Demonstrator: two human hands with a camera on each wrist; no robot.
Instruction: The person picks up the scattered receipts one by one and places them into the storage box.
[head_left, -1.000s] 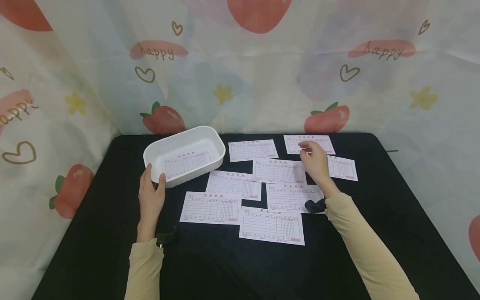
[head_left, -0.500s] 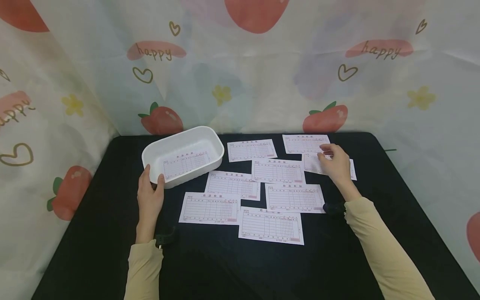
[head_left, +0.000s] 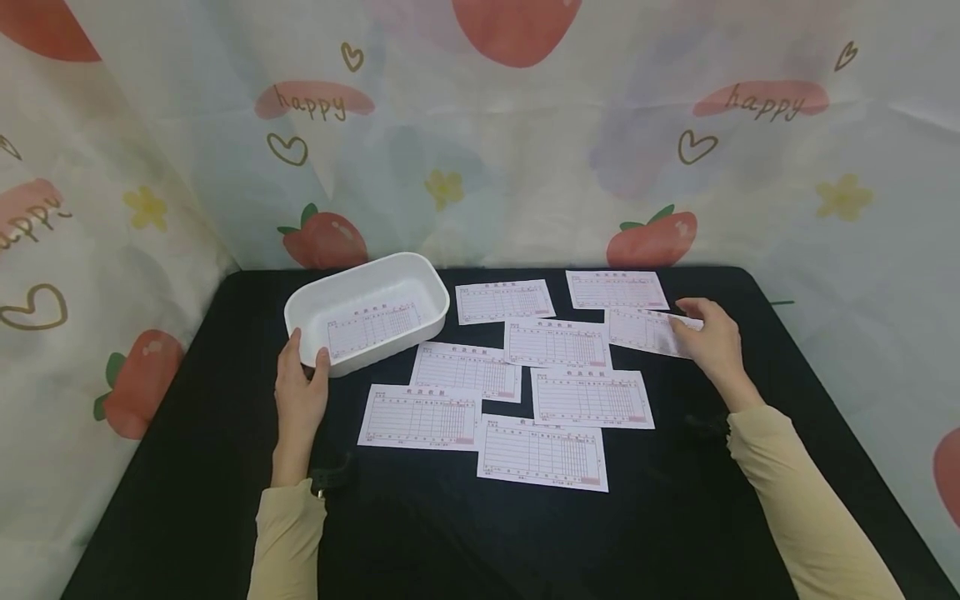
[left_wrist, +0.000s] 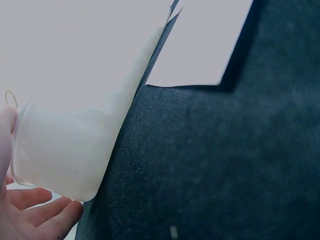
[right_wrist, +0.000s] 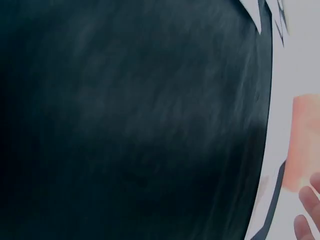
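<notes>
My left hand (head_left: 300,400) grips the near left corner of a white plastic tray (head_left: 360,282), thumb on the front side and fingers round the left end. Its fingers (left_wrist: 62,220) curl about the tray's end in the left wrist view. A printed receipt slip (head_left: 375,327) lies inside the tray. At the far right, my right hand (head_left: 716,342) is over the right end of another receipt slip (head_left: 641,329), covering part of that edge. Thumb and forefinger are apart there. Only some fingertips (right_wrist: 309,200) show at the right wrist view's lower right.
Several more receipt slips lie across the black tabletop (head_left: 450,525), some overlapping: one slip (head_left: 618,289) at the back right, one (head_left: 504,300) beside the tray, another (head_left: 543,454) nearest the front. A patterned curtain (head_left: 525,167) stands behind the table.
My right hand has moved right, from above the back right slip to the right end of the slip below it. The left hand stays at the tray.
</notes>
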